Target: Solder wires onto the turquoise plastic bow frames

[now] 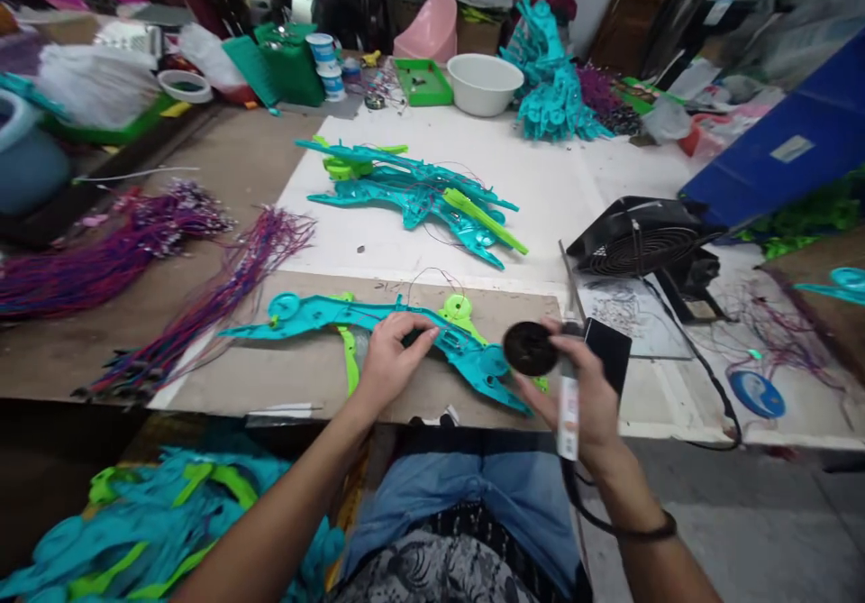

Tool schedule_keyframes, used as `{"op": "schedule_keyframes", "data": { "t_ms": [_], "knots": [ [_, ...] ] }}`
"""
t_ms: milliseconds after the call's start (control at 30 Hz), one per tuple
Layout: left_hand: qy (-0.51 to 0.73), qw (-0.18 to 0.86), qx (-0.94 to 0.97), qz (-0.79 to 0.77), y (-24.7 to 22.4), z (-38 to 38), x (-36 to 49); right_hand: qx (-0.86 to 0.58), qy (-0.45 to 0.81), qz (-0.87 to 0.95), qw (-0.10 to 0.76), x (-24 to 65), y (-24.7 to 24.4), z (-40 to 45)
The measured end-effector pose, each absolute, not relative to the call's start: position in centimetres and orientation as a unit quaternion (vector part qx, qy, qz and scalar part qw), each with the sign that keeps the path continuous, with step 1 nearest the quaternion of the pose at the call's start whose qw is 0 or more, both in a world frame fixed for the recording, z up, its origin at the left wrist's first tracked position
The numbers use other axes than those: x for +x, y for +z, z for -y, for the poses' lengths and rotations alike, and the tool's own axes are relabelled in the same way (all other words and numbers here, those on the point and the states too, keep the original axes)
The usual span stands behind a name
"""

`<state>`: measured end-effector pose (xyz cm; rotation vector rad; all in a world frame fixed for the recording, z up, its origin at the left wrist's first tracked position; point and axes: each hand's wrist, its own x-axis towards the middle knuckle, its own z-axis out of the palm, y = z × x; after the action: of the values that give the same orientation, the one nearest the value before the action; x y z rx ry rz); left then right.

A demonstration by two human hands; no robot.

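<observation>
A long teal plastic part [338, 312] with lime green pieces lies across the cardboard in front of me. My left hand [398, 355] is on its middle, thumb and fingers closed round a small dark piece at the teal part. Near the part's right end, my right hand [581, 387] holds a round dark brown tin [531, 349] between thumb and fingers. A white-handled tool [569, 414] with a black cord is also in that hand, its tip pointing away from me. Thin wires rise from the teal part's middle.
More teal and green parts [419, 193] lie on white sheet beyond. Bundles of purple-red wires [223, 301] are at the left. A black fan [635, 238] and a blue bin [784, 125] stand right. A white basin [485, 83] is at the back. Teal parts [155, 531] are heaped below left.
</observation>
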<state>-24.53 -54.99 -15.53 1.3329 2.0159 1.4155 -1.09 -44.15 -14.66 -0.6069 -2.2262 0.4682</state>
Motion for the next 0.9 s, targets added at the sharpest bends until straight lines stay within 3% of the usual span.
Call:
{"op": "schedule_keyframes", "data": {
  "t_ms": [167, 900],
  "knots": [
    [0.515, 0.195, 0.464, -0.694, -15.1, 54.9, -24.6, -0.130, 0.199, 0.912, 0.333, -6.9, -14.8, 44.9],
    [0.495, 0.130, 0.439, -0.738, -15.6, 54.4, -23.2, -0.108, 0.160, 0.925, 0.327, -8.7, -14.4, 45.6]
  ]
}}
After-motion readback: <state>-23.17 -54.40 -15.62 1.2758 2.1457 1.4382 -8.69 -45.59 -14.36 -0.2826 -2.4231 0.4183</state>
